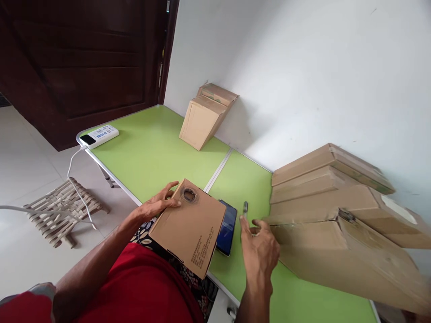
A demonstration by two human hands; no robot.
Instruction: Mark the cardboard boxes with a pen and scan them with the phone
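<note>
My left hand [160, 202] grips the upper left edge of a flat brown cardboard box [188, 229], thumb on its top face. The box is tilted, overhanging the table's near edge, with printed text near its lower right. A round ring that looks like a roll of clear tape [189, 194] shows on its top by the upper corner. To the right, my right hand [260, 246] is over the table, fingers apart. Close to its index fingertip is a slim pen-like object [245, 209] with a dark end; whether they touch I cannot tell. Partly under the box, a smartphone [228, 229] lies on the table.
Several cardboard boxes [310, 242] are stacked at right on the green folding table [144, 148]. More cardboard boxes [202, 121] lean by the white wall. A white device [100, 136] with a cable sits at the far left corner. A woven stool [60, 211] stands on the floor.
</note>
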